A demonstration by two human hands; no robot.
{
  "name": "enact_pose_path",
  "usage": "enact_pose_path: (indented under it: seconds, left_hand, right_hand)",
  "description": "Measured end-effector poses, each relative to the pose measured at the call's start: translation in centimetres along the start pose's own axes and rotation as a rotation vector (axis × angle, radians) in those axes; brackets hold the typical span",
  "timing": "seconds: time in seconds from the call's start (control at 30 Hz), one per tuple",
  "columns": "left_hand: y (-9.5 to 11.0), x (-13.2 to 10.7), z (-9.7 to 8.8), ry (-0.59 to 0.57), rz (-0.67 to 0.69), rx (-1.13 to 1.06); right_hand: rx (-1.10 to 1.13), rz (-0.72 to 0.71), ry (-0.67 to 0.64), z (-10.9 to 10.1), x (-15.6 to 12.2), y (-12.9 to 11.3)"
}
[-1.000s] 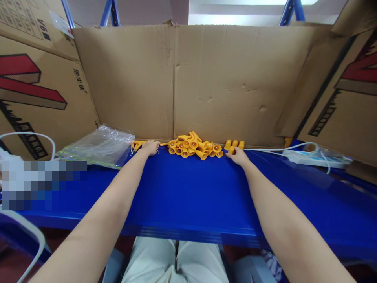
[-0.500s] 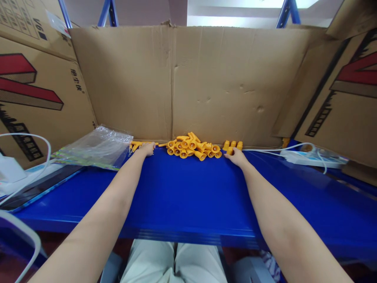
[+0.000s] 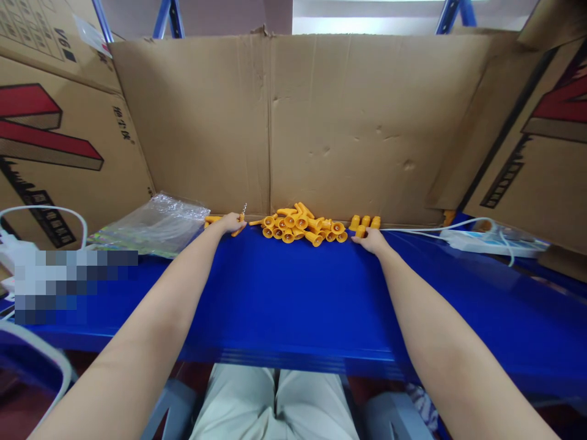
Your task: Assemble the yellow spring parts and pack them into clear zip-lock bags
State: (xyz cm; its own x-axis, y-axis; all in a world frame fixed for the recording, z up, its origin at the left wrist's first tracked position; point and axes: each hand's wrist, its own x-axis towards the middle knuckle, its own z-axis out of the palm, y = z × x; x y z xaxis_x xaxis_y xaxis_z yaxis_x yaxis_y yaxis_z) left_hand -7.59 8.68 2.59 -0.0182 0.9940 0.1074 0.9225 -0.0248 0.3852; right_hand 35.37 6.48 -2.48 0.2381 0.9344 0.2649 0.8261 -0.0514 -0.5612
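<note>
At the back of the blue table, my left hand (image 3: 233,223) is closed around a corkscrew (image 3: 239,231) with a yellow handle; its thin metal spiral points up. Several more yellow handles (image 3: 213,219) lie beside that hand, partly hidden by it. My right hand (image 3: 373,240) pinches a yellow plastic sleeve (image 3: 361,231), shaped like a small cup. Right behind it, 3 similar yellow sleeves (image 3: 365,222) stand in a row against the cardboard. Between my hands lies a pile of yellow bell-shaped pieces (image 3: 298,225), with metal showing inside their open ends.
A cardboard wall (image 3: 339,128) closes off the back, with printed boxes (image 3: 55,134) at the sides. Clear plastic bags (image 3: 158,223) lie on the left. A white power strip (image 3: 495,241) with cables is on the right. The blue table (image 3: 293,299) stretches toward my lap.
My left hand has lifted a little and turned, and the corkscrew's metal spiral now shows above it. My right hand stays at the sleeves, its pinched sleeve slightly raised.
</note>
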Motion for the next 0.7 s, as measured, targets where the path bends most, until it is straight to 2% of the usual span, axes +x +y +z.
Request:
enact_pose_path:
  seconds: [0.1,0.2,0.3,0.37,0.5,0.6,0.7]
  left_hand:
    - [0.5,-1.8,-0.9,-0.174,-0.097,-0.002]
    - [0.9,-3.7,-1.4,-0.316,-0.112,-0.036]
    - [1.1,-5.2,-1.1,-0.388,-0.119,-0.043]
    - [1.1,-6.0,-0.6,-0.347,-0.112,-0.022]
    - [1.0,-7.2,0.5,-0.146,-0.032,0.021]
    - [0.9,-7.7,0.7,-0.1,0.056,0.032]
    - [1.2,-7.9,0.6,-0.06,0.195,0.012]
  right_hand:
    - [-0.013,0.047,-0.03,-0.4,-0.2,-0.4]
    - [-0.021,0.071,-0.044,-0.7,-0.4,-0.5]
    - [-0.041,0.056,-0.062,-0.9,-0.8,-0.4]
    - [-0.067,0.047,-0.079,-1.1,-1.1,-0.4]
    - [-0.2,0.03,-0.103,-1.3,-1.9,-0.8]
    - [-0.321,-0.004,-0.068,-1.5,-2.3,-1.4]
    - [-0.353,-0.052,0.007,-2.0,-2.4,-2.7]
